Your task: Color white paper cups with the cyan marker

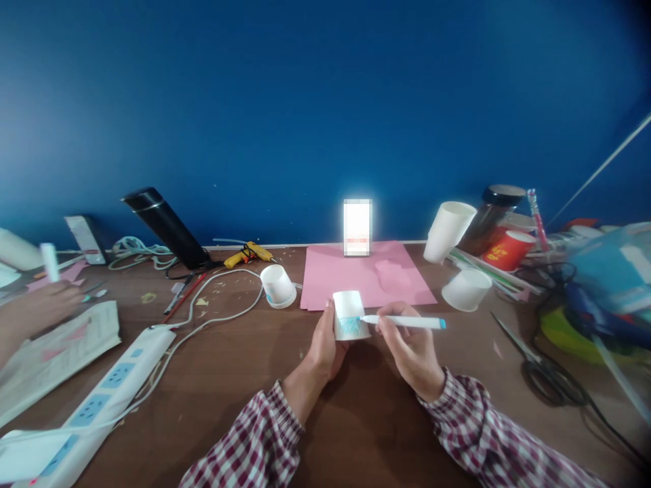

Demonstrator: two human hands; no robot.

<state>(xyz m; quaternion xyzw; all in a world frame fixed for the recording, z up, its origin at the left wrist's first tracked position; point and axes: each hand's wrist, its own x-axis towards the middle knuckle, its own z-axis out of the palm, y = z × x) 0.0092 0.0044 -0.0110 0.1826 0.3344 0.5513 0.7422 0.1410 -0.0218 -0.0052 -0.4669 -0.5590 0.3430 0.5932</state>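
Note:
A white paper cup [350,305] with light blue scribbles on its lower part is held in my left hand [325,346], whose fingers wrap its left side and underside. My right hand [409,349] grips a white marker [414,322] with a blue end, and the marker's tip touches the blue-coloured band of the cup. Just beyond the cup lie pink paper sheets [346,274]. Another white cup [277,286] with some blue near its rim stands to the left of them.
Left: a power strip [106,400], cables, a yellow glue gun [249,254], a black bottle [167,227] and another person's hand [51,305]. Right: scissors [546,373], stacked white cups [450,230], a white cup [466,289], a red cup [510,251]. A bright phone [357,227] leans at the wall.

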